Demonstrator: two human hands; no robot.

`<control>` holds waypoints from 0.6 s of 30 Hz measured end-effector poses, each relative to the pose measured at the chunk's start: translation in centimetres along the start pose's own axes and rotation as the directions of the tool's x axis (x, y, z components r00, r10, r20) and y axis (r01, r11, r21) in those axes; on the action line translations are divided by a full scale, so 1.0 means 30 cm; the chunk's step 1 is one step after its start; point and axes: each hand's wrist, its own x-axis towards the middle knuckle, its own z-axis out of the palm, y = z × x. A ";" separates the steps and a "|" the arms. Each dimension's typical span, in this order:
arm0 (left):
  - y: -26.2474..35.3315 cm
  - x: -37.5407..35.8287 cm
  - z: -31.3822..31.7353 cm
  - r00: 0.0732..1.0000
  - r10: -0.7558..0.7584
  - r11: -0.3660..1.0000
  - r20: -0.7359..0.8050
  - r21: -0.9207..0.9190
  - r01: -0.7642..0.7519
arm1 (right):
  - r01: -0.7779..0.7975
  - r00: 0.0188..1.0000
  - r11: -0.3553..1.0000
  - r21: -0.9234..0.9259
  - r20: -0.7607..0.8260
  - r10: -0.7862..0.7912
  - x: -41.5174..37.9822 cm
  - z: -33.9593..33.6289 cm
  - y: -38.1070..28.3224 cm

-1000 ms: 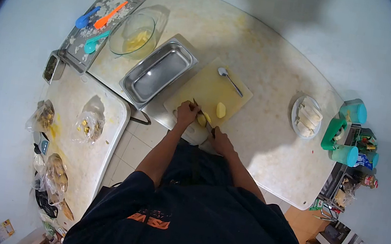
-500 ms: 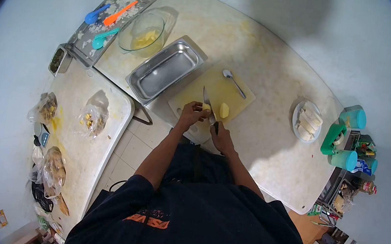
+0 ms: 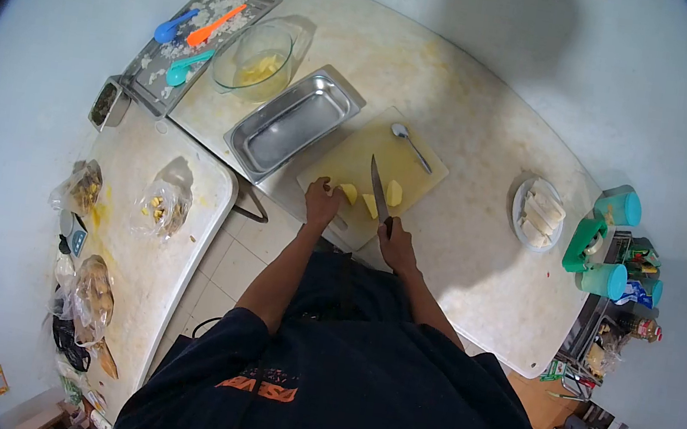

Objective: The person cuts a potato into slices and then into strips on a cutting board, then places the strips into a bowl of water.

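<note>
- Clear bag [image 3: 85, 189], far left: brownish-yellow contents, too blurred to tell.
- Tin [image 3: 118, 112]: something dark inside.
- Second bag [image 3: 160, 212]: small yellow bits show through the clear plastic.
- Tray [image 3: 159, 100]: scattered white crumbs, with a blue, an orange and a teal scoop lying on them.
- Bowl [image 3: 222, 68]: clear glass, pale yellow slices [image 3: 263, 69] heaped low inside.
- Pan [image 3: 293, 125]: deep, shiny metal, slanted beside the board.
- Left hand [image 3: 323, 203]: fingers loosely bent at the board's left part, next to the first piece; I cannot tell whether they touch it.
- Three pieces, all pale yellow, on the board [image 3: 350, 163]: left piece [image 3: 349, 193] small and rounded; middle piece [image 3: 370, 206] longer, just left of the blade; right piece [image 3: 395, 193] chunky, right of the blade.
- Knife [image 3: 379, 189]: blade pointing away from the person.
- Right hand [image 3: 397, 246]: closed around the knife's dark handle.
- Spoon [image 3: 412, 148]: on the board's far right part.
- Plate [image 3: 518, 216]: pale, thick white pieces [image 3: 543, 210] on it.
</note>
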 end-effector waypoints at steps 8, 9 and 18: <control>0.003 -0.027 0.004 0.809 0.553 0.813 0.198 0.083 -0.576 | 0.003 0.990 0.989 -0.147 0.139 0.017 -0.033 -0.036 -0.005; 0.013 -0.028 0.006 0.807 0.538 0.818 0.246 0.083 -0.570 | 0.001 0.988 0.989 -0.145 0.151 0.021 -0.035 -0.033 0.003; 0.031 -0.057 0.011 0.894 0.351 0.889 0.279 0.201 -0.412 | -0.023 0.962 0.979 -0.204 0.262 0.077 -0.040 -0.015 0.027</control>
